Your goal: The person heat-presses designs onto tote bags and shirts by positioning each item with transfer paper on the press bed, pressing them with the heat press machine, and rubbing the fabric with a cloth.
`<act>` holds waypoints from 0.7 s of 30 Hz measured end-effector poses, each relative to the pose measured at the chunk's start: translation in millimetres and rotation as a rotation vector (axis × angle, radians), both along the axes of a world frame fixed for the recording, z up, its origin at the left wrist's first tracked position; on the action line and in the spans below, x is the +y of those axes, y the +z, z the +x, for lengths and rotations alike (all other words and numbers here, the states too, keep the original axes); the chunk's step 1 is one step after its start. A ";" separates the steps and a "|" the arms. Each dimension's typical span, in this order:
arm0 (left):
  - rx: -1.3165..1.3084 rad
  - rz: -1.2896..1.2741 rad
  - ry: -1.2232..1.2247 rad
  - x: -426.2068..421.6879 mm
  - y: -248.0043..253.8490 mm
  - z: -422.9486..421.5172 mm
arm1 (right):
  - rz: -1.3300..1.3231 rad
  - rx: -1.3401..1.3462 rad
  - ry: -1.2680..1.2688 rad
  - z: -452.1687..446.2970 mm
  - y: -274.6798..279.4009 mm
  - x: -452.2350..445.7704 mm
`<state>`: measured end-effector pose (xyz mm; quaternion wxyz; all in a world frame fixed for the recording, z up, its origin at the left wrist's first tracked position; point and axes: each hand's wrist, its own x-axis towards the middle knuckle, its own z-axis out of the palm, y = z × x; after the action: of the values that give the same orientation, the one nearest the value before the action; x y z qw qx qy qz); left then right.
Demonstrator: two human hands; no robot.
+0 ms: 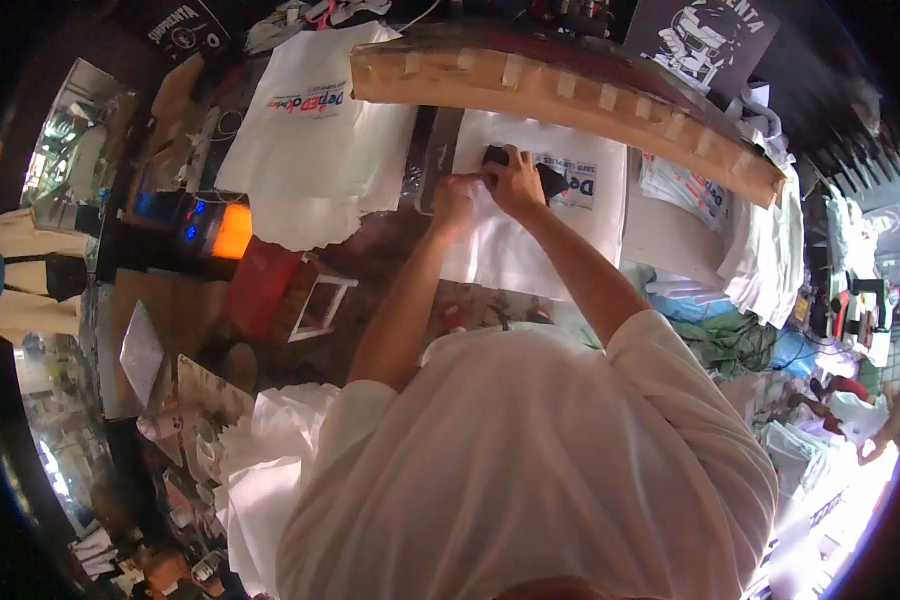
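A white fabric sheet or bag [490, 245] lies flat in front of me, with a blue and red printed panel [578, 188] on its upper part. My right hand [516, 184] is closed on a black cloth [552, 182], which shows on both sides of the fingers and covers part of the print. Beside it, my left hand [454, 200] has its fingers pinched together near the left edge of the white fabric; what is between them is hidden. The two hands almost touch.
A long taped cardboard-edged shelf [570, 92] crosses just beyond my hands. To the left hangs a stack of printed white pieces [305, 150], near a glowing orange panel [232, 231]. More white fabric [767, 240] drapes at the right. A red stool [260, 285] stands lower left.
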<state>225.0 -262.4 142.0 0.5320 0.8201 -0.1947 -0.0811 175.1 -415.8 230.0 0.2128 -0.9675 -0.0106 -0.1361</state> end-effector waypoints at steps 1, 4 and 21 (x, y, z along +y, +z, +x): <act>-0.097 0.012 0.056 0.9 -8.8 -0.2 | 0.070 -0.063 -0.014 2.7 -2.8 -3.5; -0.176 0.027 0.117 2.3 19.1 -13.6 | 0.093 -0.055 -0.121 3.7 -2.6 -19.0; -0.313 0.168 0.013 2.6 57.1 -47.8 | 0.119 -0.198 -0.477 -35.9 11.6 -179.3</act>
<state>177.2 -259.7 199.1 0.4253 0.8655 -0.2623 0.0347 139.1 -595.1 241.6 0.2291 -0.9105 0.2050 -0.2767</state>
